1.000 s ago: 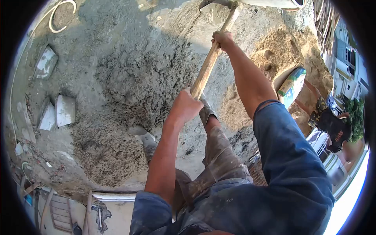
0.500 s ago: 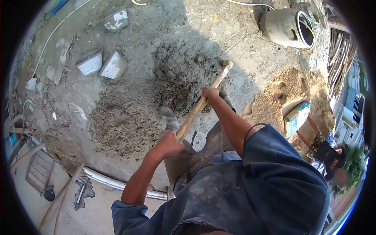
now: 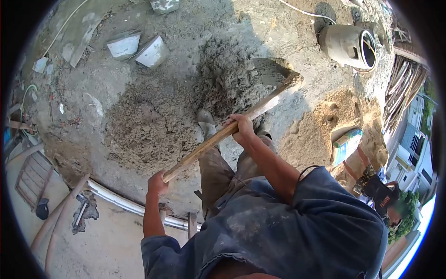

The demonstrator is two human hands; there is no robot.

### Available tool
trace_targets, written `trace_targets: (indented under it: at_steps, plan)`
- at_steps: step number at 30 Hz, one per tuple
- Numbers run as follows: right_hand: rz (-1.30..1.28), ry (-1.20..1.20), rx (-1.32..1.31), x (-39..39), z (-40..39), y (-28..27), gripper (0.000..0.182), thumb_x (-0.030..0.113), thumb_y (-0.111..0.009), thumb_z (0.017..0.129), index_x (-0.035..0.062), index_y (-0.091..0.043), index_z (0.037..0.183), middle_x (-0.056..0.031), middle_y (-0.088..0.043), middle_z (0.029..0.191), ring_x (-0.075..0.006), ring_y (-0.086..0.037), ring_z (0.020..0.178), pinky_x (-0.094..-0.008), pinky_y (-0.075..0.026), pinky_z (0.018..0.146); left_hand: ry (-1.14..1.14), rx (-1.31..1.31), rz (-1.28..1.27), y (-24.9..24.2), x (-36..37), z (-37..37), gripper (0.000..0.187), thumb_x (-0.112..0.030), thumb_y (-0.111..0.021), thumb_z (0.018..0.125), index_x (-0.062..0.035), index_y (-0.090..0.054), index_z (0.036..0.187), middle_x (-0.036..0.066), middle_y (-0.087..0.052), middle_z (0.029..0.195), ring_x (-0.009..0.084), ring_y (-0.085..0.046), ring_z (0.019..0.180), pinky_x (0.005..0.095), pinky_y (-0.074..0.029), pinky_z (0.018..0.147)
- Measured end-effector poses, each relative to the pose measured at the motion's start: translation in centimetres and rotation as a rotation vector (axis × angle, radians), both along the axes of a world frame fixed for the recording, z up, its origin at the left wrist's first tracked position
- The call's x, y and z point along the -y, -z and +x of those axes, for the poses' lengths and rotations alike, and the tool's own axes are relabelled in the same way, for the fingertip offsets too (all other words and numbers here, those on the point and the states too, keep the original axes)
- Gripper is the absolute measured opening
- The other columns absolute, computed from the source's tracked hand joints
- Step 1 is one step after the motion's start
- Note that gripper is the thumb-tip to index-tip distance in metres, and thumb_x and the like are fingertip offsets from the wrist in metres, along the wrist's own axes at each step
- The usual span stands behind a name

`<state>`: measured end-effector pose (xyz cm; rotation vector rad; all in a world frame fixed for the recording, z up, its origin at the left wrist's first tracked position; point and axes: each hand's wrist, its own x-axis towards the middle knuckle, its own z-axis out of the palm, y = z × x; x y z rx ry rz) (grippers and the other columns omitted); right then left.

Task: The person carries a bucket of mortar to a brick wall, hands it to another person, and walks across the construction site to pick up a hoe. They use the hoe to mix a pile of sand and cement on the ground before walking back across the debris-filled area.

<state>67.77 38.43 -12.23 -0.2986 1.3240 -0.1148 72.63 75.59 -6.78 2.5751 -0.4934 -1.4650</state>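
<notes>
A long wooden handle (image 3: 204,147) runs diagonally across the view, with a hoe blade (image 3: 272,71) at its upper right end. My left hand (image 3: 158,183) is closed around the handle's lower end. Further up the shaft, my right hand (image 3: 241,128) grips it too. The blade rests at the right edge of a heap of wet grey mix (image 3: 225,69). A flatter, coarser pile (image 3: 141,130) spreads to the left of my boots.
White-sided buckets (image 3: 153,51) lie at the upper left. A barrel (image 3: 341,45) lies at the upper right, above a sand pile (image 3: 302,139). Another person (image 3: 378,190) at the right holds a bag (image 3: 346,146). A wall edge (image 3: 121,202) crosses the lower left.
The hoe's head has moved right and its blade now shows. My left hand has moved left and down with the handle's end; my right hand has shifted slightly left and down. The view has shifted.
</notes>
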Motion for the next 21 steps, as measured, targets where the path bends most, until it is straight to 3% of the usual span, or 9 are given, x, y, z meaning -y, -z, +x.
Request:
trace_targets:
  at_steps: [4,7,9,11,12,15,18,21]
  plan:
    - [-0.152,-0.076,0.107,3.4,-1.7,-4.9,0.004,0.006,-0.048,0.072,0.0028,-0.046,0.070,-0.0099,-0.049,0.059,-0.0229,-0.049,0.059,-0.0363,-0.043,0.062,-0.069,0.104,-0.188,0.2,2.9,-2.3,0.030,-0.009,-0.059,0.058,-0.0102,-0.054,0.087,0.014,-0.057,0.076,0.0319,-0.054,0.076,0.0382,-0.043,0.064]
    - [-0.158,-0.135,0.174,6.3,-2.9,-6.7,0.005,0.007,-0.047,0.072,0.0037,-0.046,0.069,-0.0099,-0.049,0.059,-0.0239,-0.048,0.058,-0.0368,-0.043,0.062,-0.048,0.086,-0.245,-1.8,5.5,-3.7,0.030,-0.010,-0.060,0.058,-0.0100,-0.054,0.087,0.013,-0.057,0.077,0.0316,-0.054,0.076,0.0370,-0.043,0.064]
    - [-0.039,-0.023,0.233,8.5,-4.4,-5.0,0.006,0.003,-0.050,0.071,0.0005,-0.045,0.074,-0.0104,-0.049,0.059,-0.0232,-0.050,0.057,-0.0358,-0.044,0.057,-0.018,0.092,-0.242,-4.0,7.8,-4.6,0.032,-0.013,-0.063,0.057,-0.0103,-0.054,0.087,0.013,-0.057,0.076,0.0310,-0.055,0.075,0.0367,-0.044,0.064]
    - [-0.066,-0.030,0.112,10.5,-5.0,-5.2,0.006,0.003,-0.048,0.072,0.0003,-0.045,0.076,-0.0099,-0.047,0.056,-0.0228,-0.049,0.052,-0.0354,-0.044,0.052,0.037,0.099,-0.231,-6.4,9.8,-5.5,0.037,-0.018,-0.065,0.056,-0.0127,-0.056,0.091,0.013,-0.058,0.073,0.0297,-0.056,0.072,0.0373,-0.044,0.063]
    - [-0.090,-0.035,0.068,11.6,-5.6,-5.4,0.005,0.003,-0.048,0.071,0.0005,-0.046,0.074,-0.0099,-0.046,0.055,-0.0224,-0.048,0.050,-0.0349,-0.044,0.050,0.054,0.132,-0.235,-8.9,11.9,-5.9,0.029,-0.016,-0.058,0.058,-0.0140,-0.055,0.086,0.011,-0.057,0.068,0.0304,-0.055,0.069,0.0382,-0.044,0.062]
    - [-0.028,0.020,0.091,15.3,-9.4,-4.8,0.006,0.008,-0.048,0.070,0.0045,-0.044,0.068,-0.0088,-0.045,0.053,-0.0229,-0.045,0.048,-0.0368,-0.043,0.049,0.125,0.075,-0.152,-12.3,16.2,-7.9,0.030,-0.020,-0.056,0.059,-0.0131,-0.055,0.088,0.012,-0.056,0.069,0.0311,-0.055,0.070,0.0389,-0.044,0.062]
    - [-0.031,0.093,0.051,20.1,-13.9,-3.1,0.010,0.013,-0.046,0.070,0.0074,-0.041,0.063,-0.0073,-0.043,0.051,-0.0227,-0.043,0.046,-0.0374,-0.042,0.047,0.187,0.012,-0.094,-16.6,24.4,-9.7,0.033,-0.024,-0.056,0.061,-0.0109,-0.054,0.091,0.014,-0.056,0.074,0.0314,-0.055,0.073,0.0396,-0.043,0.064]
    - [-0.052,0.171,0.156,26.0,-19.8,-0.1,0.010,0.009,-0.050,0.071,0.0050,-0.042,0.067,-0.0076,-0.041,0.052,-0.0205,-0.043,0.045,-0.0323,-0.041,0.044,0.324,-0.078,-0.135,-19.8,33.7,-12.6,0.040,-0.026,-0.053,0.065,-0.0077,-0.049,0.100,0.017,-0.055,0.083,0.0315,-0.054,0.080,0.0392,-0.042,0.069]
